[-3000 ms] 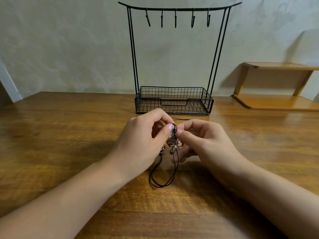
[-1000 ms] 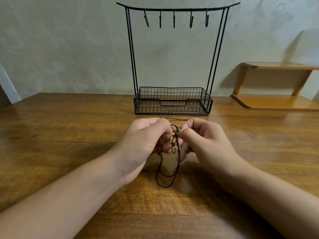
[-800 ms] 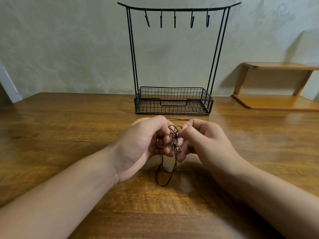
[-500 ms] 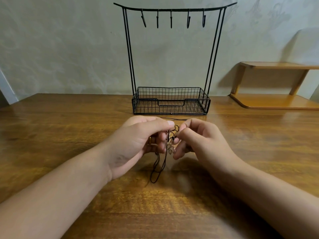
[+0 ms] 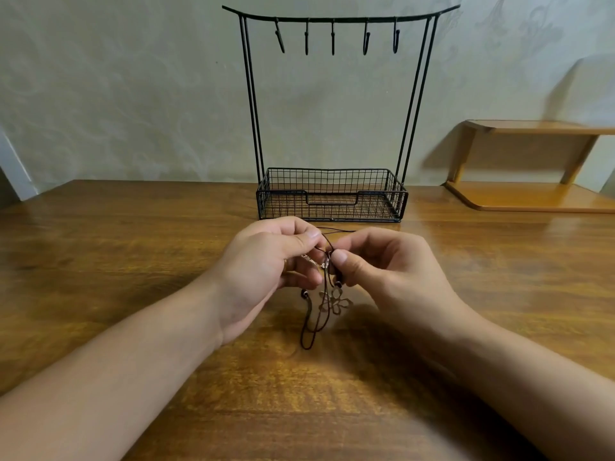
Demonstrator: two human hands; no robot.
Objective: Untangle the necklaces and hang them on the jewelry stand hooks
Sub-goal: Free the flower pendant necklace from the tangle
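Note:
A tangle of dark cord necklaces (image 5: pixel 311 322) hangs between my hands just above the wooden table (image 5: pixel 133 247). My left hand (image 5: pixel 266 271) pinches the cords near the top with thumb and fingers. My right hand (image 5: pixel 382 267) pinches them close beside it. A metal flower-shaped pendant (image 5: pixel 334 302) dangles below my fingers, and a loop of cord trails down to the table. The black wire jewelry stand (image 5: pixel 332 194) stands behind my hands, its several hooks (image 5: pixel 332 36) bare along the top bar.
The stand's base is a wire mesh basket (image 5: pixel 397 197) with nothing visible in it. A small wooden shelf unit (image 5: pixel 532 194) sits at the back right against the wall. A thin cord end (image 5: pixel 336 231) lies on the table in front of the basket.
My hands have drawn slightly apart, and the flower pendant has dropped free below my fingers, now plainly in view. The cord loop hangs lower toward the table.

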